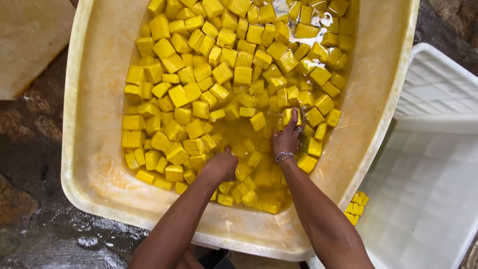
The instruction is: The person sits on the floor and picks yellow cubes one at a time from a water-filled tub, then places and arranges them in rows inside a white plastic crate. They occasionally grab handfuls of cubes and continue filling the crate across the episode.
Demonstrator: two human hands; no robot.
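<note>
Two forearms nearest camera. One cream tub on wet floor, yellow liquid, dozens of yellow cubes. One white crate right, few cubes inside. Left hand submerged, grip unclear. Right hand pinches one cube; one bracelet.

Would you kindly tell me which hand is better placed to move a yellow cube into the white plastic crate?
Probably the right hand: it lies among the yellow cubes on the side nearest the white plastic crate, fingers on one cube. The left hand is plunged into the yellow liquid mid-tub, farther away.
</note>
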